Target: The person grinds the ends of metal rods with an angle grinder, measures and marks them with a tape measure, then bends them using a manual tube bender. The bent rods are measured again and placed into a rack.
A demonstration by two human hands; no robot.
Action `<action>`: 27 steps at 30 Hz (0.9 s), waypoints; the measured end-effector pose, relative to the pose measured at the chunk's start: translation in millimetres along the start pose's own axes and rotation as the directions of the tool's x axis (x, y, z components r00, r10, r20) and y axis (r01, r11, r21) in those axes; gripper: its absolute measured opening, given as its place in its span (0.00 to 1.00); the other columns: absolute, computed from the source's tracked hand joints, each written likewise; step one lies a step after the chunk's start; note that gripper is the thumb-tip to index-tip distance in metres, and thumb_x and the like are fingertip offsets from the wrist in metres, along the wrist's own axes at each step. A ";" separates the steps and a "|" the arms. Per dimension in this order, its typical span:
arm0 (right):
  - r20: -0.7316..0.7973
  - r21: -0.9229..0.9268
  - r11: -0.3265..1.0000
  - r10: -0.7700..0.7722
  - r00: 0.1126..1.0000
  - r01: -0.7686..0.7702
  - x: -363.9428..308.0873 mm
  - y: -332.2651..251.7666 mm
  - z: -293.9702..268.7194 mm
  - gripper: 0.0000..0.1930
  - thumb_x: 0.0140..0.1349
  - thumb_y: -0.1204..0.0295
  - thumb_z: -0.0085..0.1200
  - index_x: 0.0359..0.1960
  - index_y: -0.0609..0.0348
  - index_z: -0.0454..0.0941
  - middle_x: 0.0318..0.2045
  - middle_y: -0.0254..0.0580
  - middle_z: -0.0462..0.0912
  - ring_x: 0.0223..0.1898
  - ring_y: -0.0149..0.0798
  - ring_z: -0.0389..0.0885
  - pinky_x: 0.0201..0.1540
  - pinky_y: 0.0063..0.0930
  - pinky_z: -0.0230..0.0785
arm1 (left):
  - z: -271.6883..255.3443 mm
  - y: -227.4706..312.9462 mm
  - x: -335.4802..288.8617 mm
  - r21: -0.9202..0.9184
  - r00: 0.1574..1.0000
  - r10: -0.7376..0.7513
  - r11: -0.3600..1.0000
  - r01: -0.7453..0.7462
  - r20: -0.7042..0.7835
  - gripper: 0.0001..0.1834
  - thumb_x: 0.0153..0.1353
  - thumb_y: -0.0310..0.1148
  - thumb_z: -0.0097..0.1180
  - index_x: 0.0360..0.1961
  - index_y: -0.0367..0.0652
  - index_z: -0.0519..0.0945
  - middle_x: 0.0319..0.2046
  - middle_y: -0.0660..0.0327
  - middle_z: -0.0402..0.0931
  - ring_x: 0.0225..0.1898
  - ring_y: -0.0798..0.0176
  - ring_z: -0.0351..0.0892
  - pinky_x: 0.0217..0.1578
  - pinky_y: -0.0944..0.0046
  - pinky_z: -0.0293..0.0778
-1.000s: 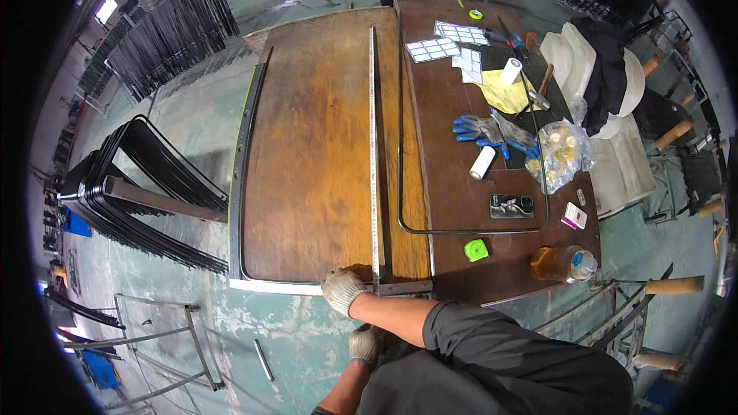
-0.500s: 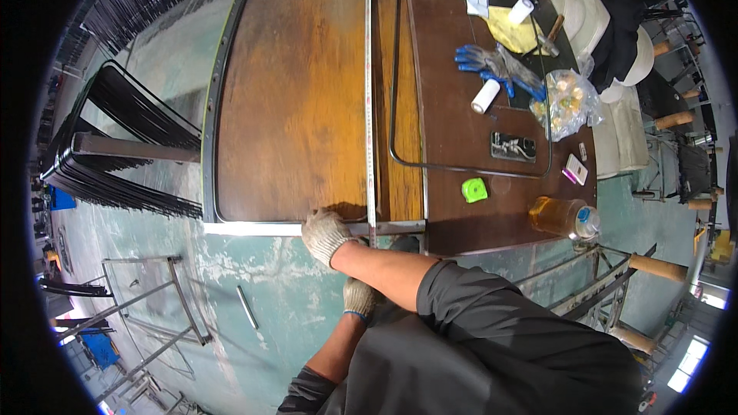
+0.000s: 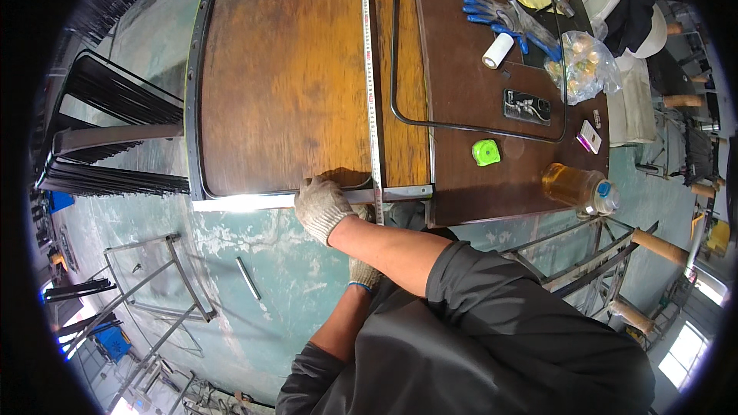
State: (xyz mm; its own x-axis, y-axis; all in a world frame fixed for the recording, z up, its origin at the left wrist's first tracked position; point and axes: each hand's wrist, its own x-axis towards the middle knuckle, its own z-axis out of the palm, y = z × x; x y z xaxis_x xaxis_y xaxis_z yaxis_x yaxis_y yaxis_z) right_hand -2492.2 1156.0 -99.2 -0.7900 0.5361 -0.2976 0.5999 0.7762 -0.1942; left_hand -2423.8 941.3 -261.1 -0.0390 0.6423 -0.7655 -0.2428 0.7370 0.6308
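My right hand (image 3: pixel 321 209), in a knitted off-white glove, is at the near edge of the worn wooden board (image 3: pixel 284 77). Its fingers close over the near rod of a black rounded-corner rod frame (image 3: pixel 254 194), beside the shiny metal edge strip (image 3: pixel 231 204). My left hand (image 3: pixel 363 270), also gloved, is below my right forearm, which covers most of it; its fingers are hidden. A white measuring tape strip (image 3: pixel 368 77) runs lengthwise over the board, just right of my right hand. Another thin black rod frame (image 3: pixel 393 54) lies across the board's right side and the brown tabletop.
The brown tabletop (image 3: pixel 461 177) bears a green tape measure (image 3: pixel 486 152), a phone (image 3: pixel 526 107), blue-grey gloves (image 3: pixel 511 21), a white roll (image 3: pixel 497 51), a bag of food (image 3: pixel 586 65) and a jug of amber liquid (image 3: pixel 569 186). Black rod frames (image 3: pixel 115 138) hang at left.
The view has shifted, so the table sits higher in the picture. My right hand stays at the board's near edge; my left hand is now more covered by my right forearm.
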 end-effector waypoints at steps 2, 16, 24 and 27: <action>0.003 0.002 1.000 -0.004 1.000 0.004 0.0 0.8 0.8 0.17 0.73 0.65 0.58 0.53 0.63 0.92 0.53 0.52 0.89 0.53 0.55 0.89 0.41 0.54 0.85 | 0.3 -5.8 -1.8 -0.017 1.000 -0.002 1.000 0.003 0.026 0.37 0.89 0.54 0.42 0.90 0.49 0.57 0.89 0.57 0.54 0.88 0.54 0.52 0.84 0.52 0.52; 0.050 0.020 1.000 -0.021 0.999 0.020 -0.5 3.1 -8.4 0.16 0.72 0.68 0.60 0.52 0.67 0.92 0.52 0.55 0.88 0.49 0.54 0.89 0.39 0.53 0.85 | -0.8 -34.1 -16.9 -0.093 0.989 0.021 0.996 -0.008 0.143 0.39 0.88 0.57 0.45 0.90 0.51 0.56 0.92 0.59 0.48 0.91 0.55 0.44 0.88 0.53 0.43; 0.019 0.007 1.000 -0.027 0.999 0.027 -0.2 2.5 -4.5 0.17 0.72 0.66 0.59 0.51 0.65 0.92 0.51 0.53 0.90 0.52 0.54 0.89 0.40 0.54 0.85 | -2.9 -27.8 -18.3 -0.050 0.996 0.004 0.999 0.001 0.092 0.35 0.90 0.51 0.41 0.90 0.51 0.56 0.91 0.61 0.50 0.89 0.58 0.48 0.86 0.55 0.48; 0.052 0.019 0.999 -0.046 0.998 0.045 0.3 4.7 -6.9 0.19 0.73 0.65 0.57 0.54 0.67 0.92 0.54 0.57 0.90 0.53 0.56 0.89 0.39 0.53 0.83 | -3.5 -24.5 -20.6 -0.027 0.997 0.003 1.000 -0.001 0.075 0.34 0.91 0.49 0.40 0.90 0.52 0.56 0.91 0.62 0.51 0.89 0.59 0.50 0.85 0.55 0.50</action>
State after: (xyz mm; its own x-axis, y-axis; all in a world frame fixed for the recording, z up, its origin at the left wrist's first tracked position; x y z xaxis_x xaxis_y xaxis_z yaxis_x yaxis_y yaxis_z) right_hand -2490.5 1162.1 -93.8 -0.8091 0.4815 -0.3369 0.5659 0.7931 -0.2254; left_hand -2420.5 909.2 -261.2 0.0334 0.6582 -0.7521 -0.2685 0.7308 0.6276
